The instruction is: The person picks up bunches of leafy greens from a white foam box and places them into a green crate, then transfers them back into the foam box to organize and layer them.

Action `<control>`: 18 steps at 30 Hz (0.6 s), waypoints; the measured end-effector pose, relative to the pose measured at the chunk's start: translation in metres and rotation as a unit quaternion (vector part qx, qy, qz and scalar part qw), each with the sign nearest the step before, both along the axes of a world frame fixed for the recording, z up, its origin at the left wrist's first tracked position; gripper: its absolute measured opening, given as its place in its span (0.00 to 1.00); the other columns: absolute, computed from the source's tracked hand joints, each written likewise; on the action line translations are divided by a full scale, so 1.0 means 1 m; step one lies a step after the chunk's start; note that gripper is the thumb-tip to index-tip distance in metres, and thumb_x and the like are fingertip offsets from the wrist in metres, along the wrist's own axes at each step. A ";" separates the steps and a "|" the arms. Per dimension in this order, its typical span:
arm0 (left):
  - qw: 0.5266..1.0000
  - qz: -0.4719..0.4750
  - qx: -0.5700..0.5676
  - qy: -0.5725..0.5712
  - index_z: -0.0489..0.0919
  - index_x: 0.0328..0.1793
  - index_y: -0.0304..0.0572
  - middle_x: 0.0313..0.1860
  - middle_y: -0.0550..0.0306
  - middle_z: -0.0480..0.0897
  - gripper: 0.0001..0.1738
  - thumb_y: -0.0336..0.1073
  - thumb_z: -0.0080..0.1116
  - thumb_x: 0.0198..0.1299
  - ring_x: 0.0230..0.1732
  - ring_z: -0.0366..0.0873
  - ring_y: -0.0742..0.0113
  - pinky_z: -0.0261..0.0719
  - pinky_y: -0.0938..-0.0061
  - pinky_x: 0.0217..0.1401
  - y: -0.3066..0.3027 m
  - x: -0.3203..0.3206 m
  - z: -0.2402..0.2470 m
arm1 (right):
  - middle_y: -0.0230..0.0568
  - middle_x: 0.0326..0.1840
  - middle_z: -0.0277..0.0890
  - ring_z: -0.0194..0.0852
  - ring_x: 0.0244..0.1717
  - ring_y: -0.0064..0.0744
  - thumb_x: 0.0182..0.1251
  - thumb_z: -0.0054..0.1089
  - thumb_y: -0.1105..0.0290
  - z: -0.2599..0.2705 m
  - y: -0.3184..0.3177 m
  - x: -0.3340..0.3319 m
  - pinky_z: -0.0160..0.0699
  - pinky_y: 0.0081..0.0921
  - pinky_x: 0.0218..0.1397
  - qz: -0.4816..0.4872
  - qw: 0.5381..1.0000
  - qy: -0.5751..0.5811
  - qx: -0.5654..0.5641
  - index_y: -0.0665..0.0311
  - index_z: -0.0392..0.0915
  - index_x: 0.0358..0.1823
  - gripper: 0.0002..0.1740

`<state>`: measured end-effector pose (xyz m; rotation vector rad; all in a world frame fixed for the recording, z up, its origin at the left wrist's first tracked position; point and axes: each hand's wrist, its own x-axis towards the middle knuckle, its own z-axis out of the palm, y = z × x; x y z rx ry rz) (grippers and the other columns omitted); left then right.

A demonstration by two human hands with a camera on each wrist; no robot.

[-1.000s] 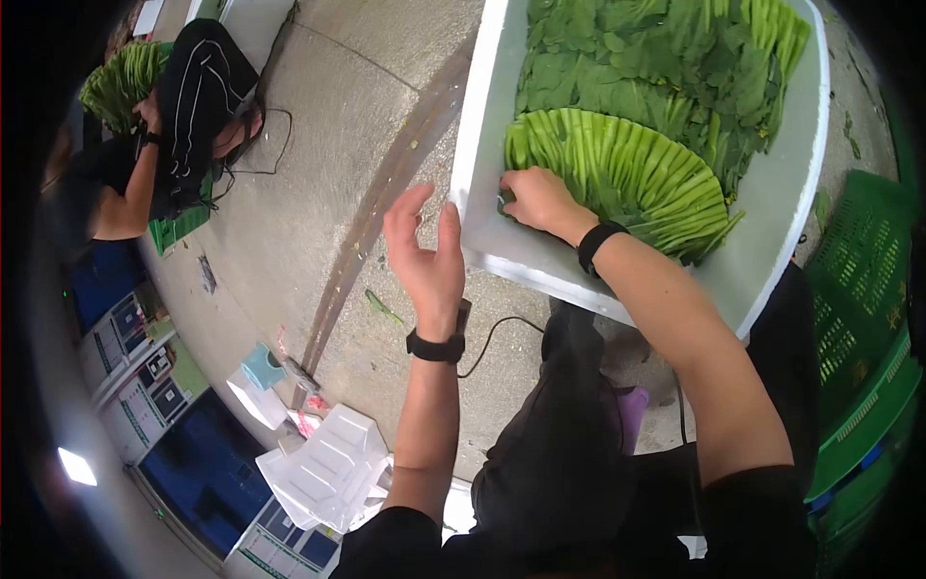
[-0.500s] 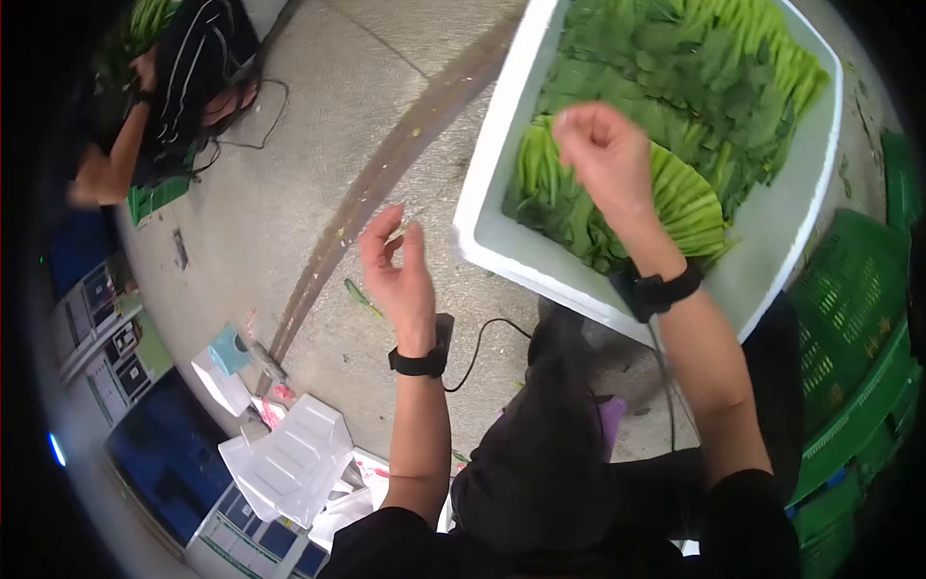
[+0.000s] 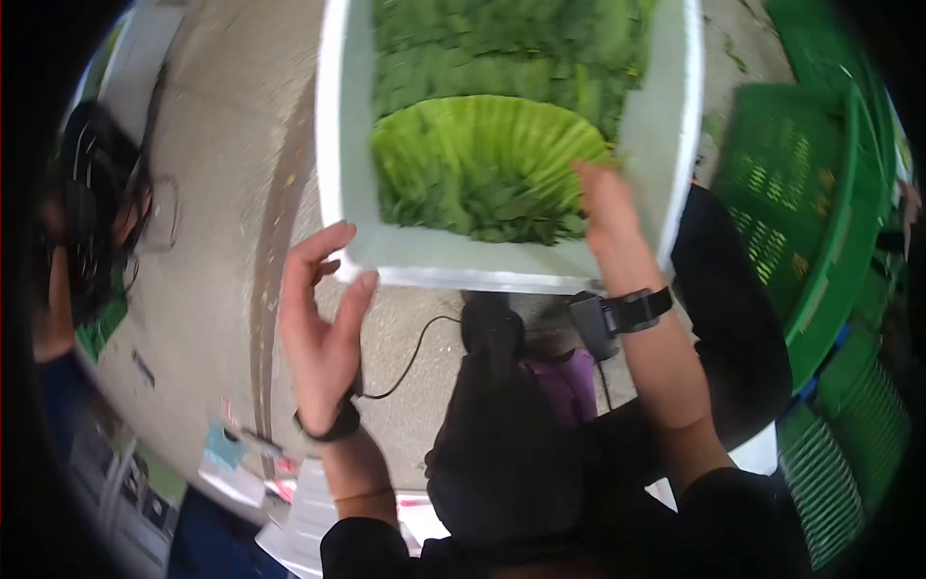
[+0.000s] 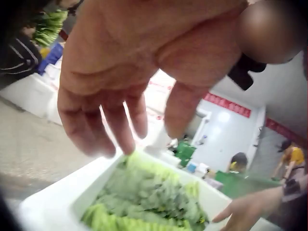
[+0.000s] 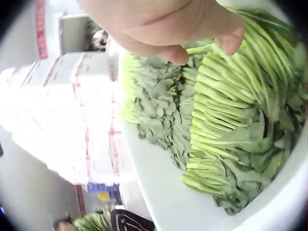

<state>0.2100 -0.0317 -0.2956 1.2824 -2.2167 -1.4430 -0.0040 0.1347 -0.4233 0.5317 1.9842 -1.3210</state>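
Note:
A white foam box holds rows of choy sum, leafy at the back, with a fan of pale stalks at the front. My right hand is inside the box at the fan's right end, blurred in the head view. In the right wrist view its fingertips are right at the stalks, with the fingers loosely bent. My left hand hangs at the box's near left corner, its thumb and fingers spread apart around nothing. The left wrist view shows its palm above the box's rim.
Green plastic crates stand to the right of the box. White stacked boxes show in the right wrist view. On the left another person sits. A black cable runs from my left wrist.
My right hand lifted from the fan's left side and crossed to its right end. The head view has turned, so the box appears farther left. My left hand now appears closer to the box's corner.

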 end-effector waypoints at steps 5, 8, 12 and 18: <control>0.904 -0.421 0.045 0.064 0.74 0.59 0.34 0.54 0.45 0.78 0.30 0.37 0.69 0.49 0.58 0.73 0.49 0.68 0.61 0.62 0.014 -0.074 0.065 | 0.52 0.65 0.66 0.63 0.62 0.46 0.60 0.59 0.67 -0.035 0.030 -0.001 0.55 0.46 0.67 -0.084 0.991 -0.106 0.013 0.73 0.62 0.67 0.34; 0.858 -0.504 0.068 0.067 0.75 0.58 0.34 0.51 0.44 0.77 0.27 0.37 0.67 0.52 0.56 0.72 0.45 0.69 0.60 0.61 0.040 -0.122 0.045 | 0.50 0.60 0.71 0.66 0.59 0.47 0.59 0.57 0.69 -0.064 0.031 -0.012 0.60 0.47 0.63 -0.198 0.963 -0.168 0.075 0.72 0.68 0.62 0.28; 0.818 -0.565 -0.103 -0.029 0.74 0.53 0.34 0.52 0.41 0.76 0.19 0.26 0.56 0.53 0.57 0.69 0.42 0.68 0.58 0.62 0.067 -0.187 -0.048 | 0.44 0.65 0.66 0.61 0.66 0.37 0.69 0.41 0.59 -0.162 0.051 0.008 0.56 0.36 0.69 -0.228 0.944 -0.228 -0.065 0.63 0.65 0.63 0.24; 0.809 -0.571 -0.113 -0.085 0.75 0.54 0.33 0.53 0.39 0.76 0.24 0.20 0.45 0.47 0.58 0.71 0.42 0.69 0.59 0.64 0.088 -0.282 -0.190 | 0.48 0.61 0.66 0.64 0.57 0.39 0.56 0.57 0.77 -0.132 0.051 -0.012 0.64 0.40 0.58 -0.261 0.924 -0.277 -0.021 0.71 0.70 0.59 0.26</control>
